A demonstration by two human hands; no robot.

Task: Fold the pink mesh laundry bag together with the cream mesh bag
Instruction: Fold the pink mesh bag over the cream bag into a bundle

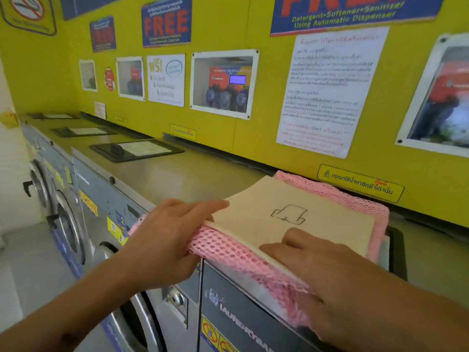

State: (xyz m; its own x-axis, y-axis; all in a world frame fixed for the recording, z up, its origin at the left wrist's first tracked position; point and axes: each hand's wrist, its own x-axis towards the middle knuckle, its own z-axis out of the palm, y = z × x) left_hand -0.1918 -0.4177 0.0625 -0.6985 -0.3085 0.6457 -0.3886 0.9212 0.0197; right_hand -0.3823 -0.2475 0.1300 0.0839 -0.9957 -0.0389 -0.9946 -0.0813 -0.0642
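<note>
Pink mesh bag (pixel 228 250) under cream bag (pixel 304 224)

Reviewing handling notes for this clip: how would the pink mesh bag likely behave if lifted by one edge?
Probably floppy: the pink mesh bag droops over the washer's front edge under the right hand. Likely light, being open netting. The cream mesh bag on top might slide off unless the left hand pinches both.

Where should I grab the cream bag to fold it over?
Pinch the cream bag at its raised left edge, coming from the left beside the left hand. That edge already lifts off the pink bag; the right hand pins the near edge.
</note>
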